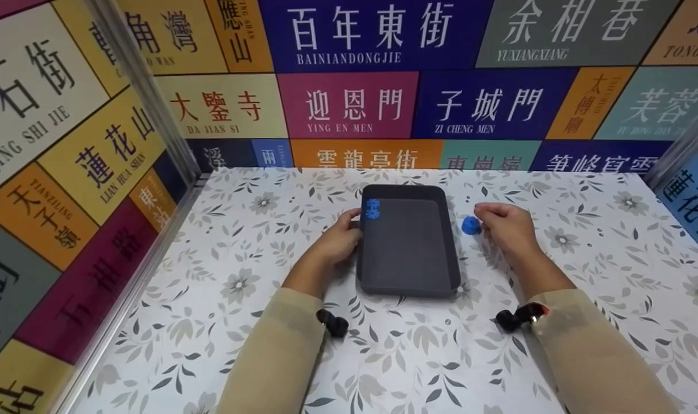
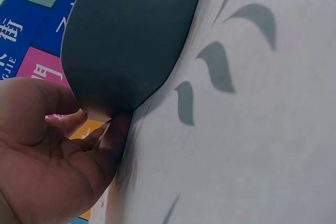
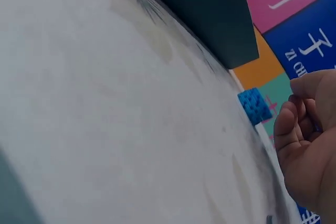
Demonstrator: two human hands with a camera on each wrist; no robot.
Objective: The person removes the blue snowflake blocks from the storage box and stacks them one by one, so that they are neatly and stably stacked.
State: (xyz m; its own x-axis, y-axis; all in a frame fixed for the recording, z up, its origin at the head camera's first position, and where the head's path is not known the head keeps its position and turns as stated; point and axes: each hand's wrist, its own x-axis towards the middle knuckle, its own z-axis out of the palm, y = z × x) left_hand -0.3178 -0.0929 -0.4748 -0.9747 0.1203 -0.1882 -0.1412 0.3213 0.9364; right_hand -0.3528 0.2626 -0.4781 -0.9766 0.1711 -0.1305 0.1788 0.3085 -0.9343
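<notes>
A dark grey rectangular tray (image 1: pixel 407 247) lies on the patterned tabletop. My left hand (image 1: pixel 338 237) grips its left side; in the left wrist view, the thumb and fingers (image 2: pixel 58 98) of that hand meet at the tray's rounded corner (image 2: pixel 131 35). Inside, two small blue knobbly pieces (image 1: pixel 373 209) lie near the left wall. To the right of the tray is a small blue knobbly lump (image 1: pixel 471 225), which looks block-like and textured in the right wrist view (image 3: pixel 255 106). My right hand (image 1: pixel 507 227) is just beside it, fingers loosely bent, with nothing visible held.
A white tabletop (image 1: pixel 251 351) with grey leaves and flowers surrounds the tray. Behind it stands a wall panel (image 1: pixel 349 106) of coloured signs, and another sign panel (image 1: pixel 90 172) borders the left edge. Each sleeve carries a small black wrist device.
</notes>
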